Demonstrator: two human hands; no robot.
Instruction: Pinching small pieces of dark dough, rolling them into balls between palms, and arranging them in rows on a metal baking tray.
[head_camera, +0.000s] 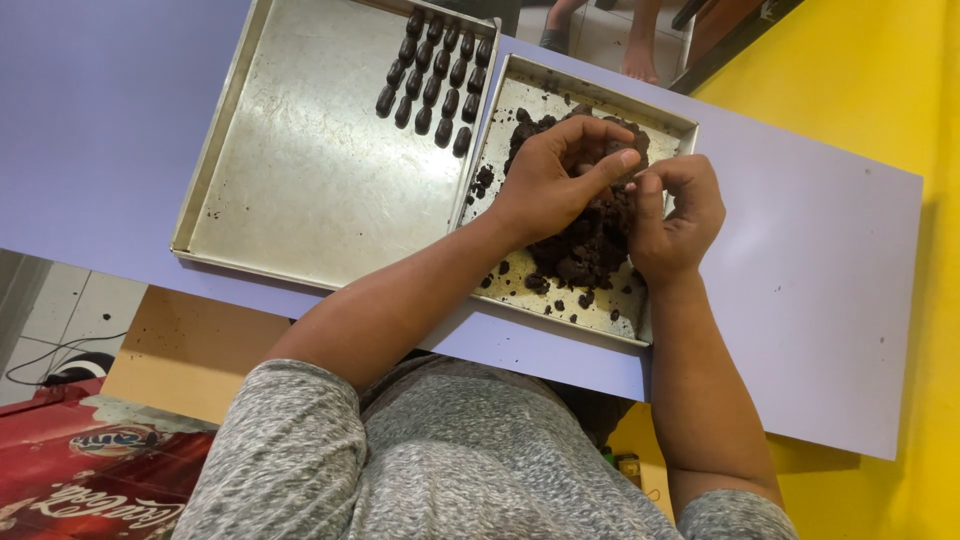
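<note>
Left hand (555, 175) and right hand (672, 215) meet above the dark crumbly dough heap (590, 240) in the smaller metal tray (610, 315), fingers pinched on a lump. Shaped pieces (435, 75) sit in rows on the larger tray (300, 170), apart from the loose mix.

large tray (300, 180): dull scuffed metal, faint sheen | small tray (620, 320): same metal, crumb-dusted | dough heap (590, 245): dark, crumbly, matt | shaped pieces (435, 75): dark, smooth, slightly glossy | worktop (820, 300): smooth matt lilac laminate | sleeve (290, 460): grey marled knit cloth
</note>
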